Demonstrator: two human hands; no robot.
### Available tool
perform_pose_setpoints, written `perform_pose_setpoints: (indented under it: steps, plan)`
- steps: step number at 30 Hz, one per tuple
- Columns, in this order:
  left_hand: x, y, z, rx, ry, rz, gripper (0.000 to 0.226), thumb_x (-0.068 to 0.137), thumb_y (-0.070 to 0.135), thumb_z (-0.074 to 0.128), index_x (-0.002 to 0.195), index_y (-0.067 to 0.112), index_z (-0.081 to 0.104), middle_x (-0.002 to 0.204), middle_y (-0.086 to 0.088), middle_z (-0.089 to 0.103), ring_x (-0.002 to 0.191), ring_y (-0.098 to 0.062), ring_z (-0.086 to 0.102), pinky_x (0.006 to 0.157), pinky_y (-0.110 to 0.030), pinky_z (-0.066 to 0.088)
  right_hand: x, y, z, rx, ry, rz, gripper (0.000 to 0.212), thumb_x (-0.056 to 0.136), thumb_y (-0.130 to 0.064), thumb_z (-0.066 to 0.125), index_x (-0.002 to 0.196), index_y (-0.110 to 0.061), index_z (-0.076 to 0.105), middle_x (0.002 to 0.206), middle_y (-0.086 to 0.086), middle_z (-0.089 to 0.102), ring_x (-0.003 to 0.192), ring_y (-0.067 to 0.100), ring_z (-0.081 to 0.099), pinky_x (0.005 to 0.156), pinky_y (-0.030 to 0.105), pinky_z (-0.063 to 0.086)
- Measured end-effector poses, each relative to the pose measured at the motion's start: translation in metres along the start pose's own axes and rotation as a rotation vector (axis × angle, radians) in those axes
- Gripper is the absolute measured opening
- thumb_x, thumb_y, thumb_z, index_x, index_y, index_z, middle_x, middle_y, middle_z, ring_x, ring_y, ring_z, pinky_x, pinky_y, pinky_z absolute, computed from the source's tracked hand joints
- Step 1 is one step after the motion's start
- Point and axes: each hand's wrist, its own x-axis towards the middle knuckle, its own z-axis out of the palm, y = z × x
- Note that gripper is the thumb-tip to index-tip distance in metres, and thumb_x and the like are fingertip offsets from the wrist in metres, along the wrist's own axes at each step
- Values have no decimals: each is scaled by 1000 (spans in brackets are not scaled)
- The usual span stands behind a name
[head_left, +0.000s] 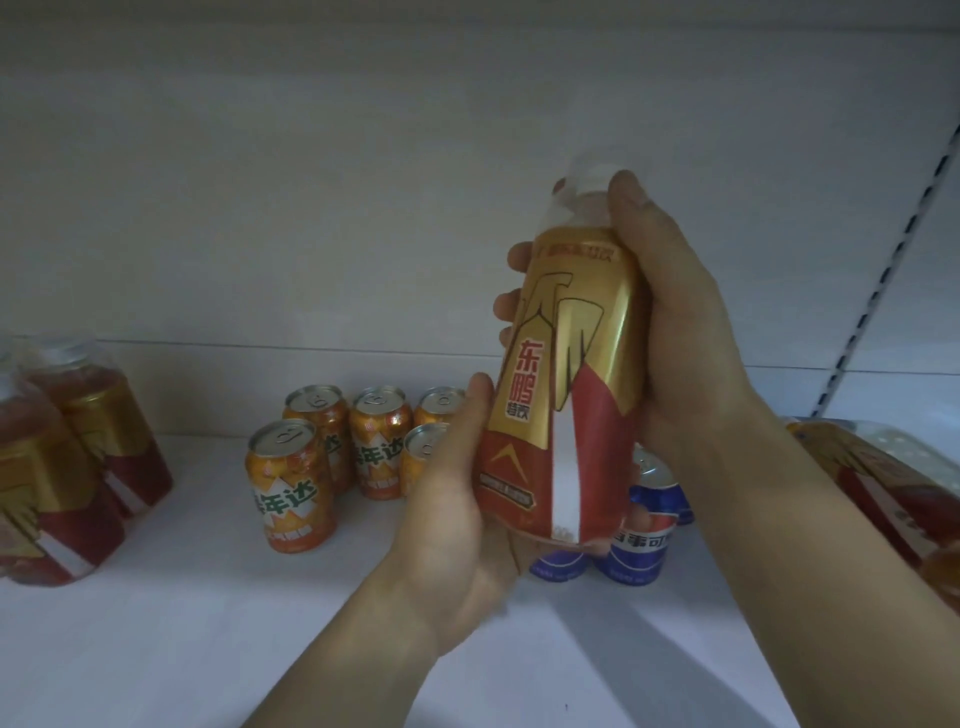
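A gold and red drink bottle (566, 374) with a clear cap is held upright in the air above a white shelf (208, 597). My right hand (685, 332) wraps round its upper body from the right, with fingertips showing on the left side and the thumb near the cap. My left hand (457, 509) cups the bottle's base from the lower left, thumb lying against the label.
Several orange cans (291, 483) stand behind my left hand. Blue cans (644, 530) stand under the held bottle. Two matching gold and red bottles (67, 457) stand at the left edge. A wrapped pack of such bottles (883, 483) lies at the right.
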Motion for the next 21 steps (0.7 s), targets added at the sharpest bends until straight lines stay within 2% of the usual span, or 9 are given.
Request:
perform_pose_setpoints:
  steps: [1, 3, 5, 7, 11, 15, 17, 19, 21]
  plan:
    - [1, -1, 1, 33, 29, 59, 63, 91, 61, 43, 126, 16, 69, 125, -16, 70, 113, -32, 69, 81, -35, 62, 0, -1, 0, -7, 13, -19, 49, 91, -48, 59, 123, -12, 61, 101, 16, 74, 82, 33, 75, 70, 42, 61]
    - [2, -2, 4, 119, 77, 189, 55, 89, 58, 46, 120, 21, 73, 123, -9, 73, 115, -22, 69, 91, -36, 59, 0, -1, -1, -3, 31, -46, 48, 90, -47, 60, 122, -11, 61, 99, 15, 74, 80, 32, 75, 70, 43, 60]
    - [3, -5, 9, 264, 152, 308, 43, 88, 54, 48, 110, 30, 76, 116, -6, 75, 111, -22, 71, 93, -44, 58, 0, 0, -1, 5, 38, -46, 50, 89, -46, 61, 123, -9, 59, 100, 16, 73, 79, 32, 74, 69, 43, 60]
    - [5, -10, 10, 339, 212, 399, 36, 90, 52, 47, 103, 37, 77, 112, -4, 75, 109, -22, 71, 90, -45, 57, 0, 2, 0, 1, 40, -28, 52, 88, -46, 60, 125, -9, 58, 101, 16, 74, 81, 32, 75, 69, 43, 61]
    - [8, -16, 12, 294, 239, 401, 37, 92, 49, 43, 100, 40, 78, 111, -1, 76, 109, -18, 71, 89, -40, 55, 0, 2, 0, -7, 38, -16, 52, 88, -45, 60, 127, -10, 58, 102, 15, 74, 83, 33, 75, 66, 40, 60]
    - [8, -15, 11, 216, 240, 358, 40, 91, 51, 48, 108, 32, 78, 115, -4, 75, 112, -20, 70, 91, -41, 57, 1, 3, -3, 0, 33, -15, 48, 88, -45, 62, 122, -10, 59, 102, 16, 73, 84, 33, 75, 68, 41, 60]
    - [6, -13, 10, 139, 210, 282, 42, 90, 53, 55, 114, 24, 76, 119, -9, 74, 116, -26, 68, 94, -43, 58, 1, 4, -3, 7, 8, -1, 48, 89, -45, 60, 122, -9, 59, 103, 16, 73, 85, 34, 75, 71, 42, 60]
    - [3, -10, 9, 115, 164, 200, 54, 87, 54, 50, 122, 20, 72, 125, -13, 71, 121, -33, 64, 100, -48, 54, 1, 4, -5, 16, -11, 4, 44, 90, -45, 58, 116, -10, 63, 99, 15, 73, 83, 33, 74, 71, 42, 60]
    - [3, -6, 8, 175, 102, 188, 51, 86, 56, 46, 116, 26, 75, 120, -8, 74, 116, -26, 68, 94, -42, 59, 0, 2, -6, 31, 6, -10, 37, 90, -43, 58, 109, -13, 65, 96, 15, 72, 79, 32, 73, 69, 41, 59]
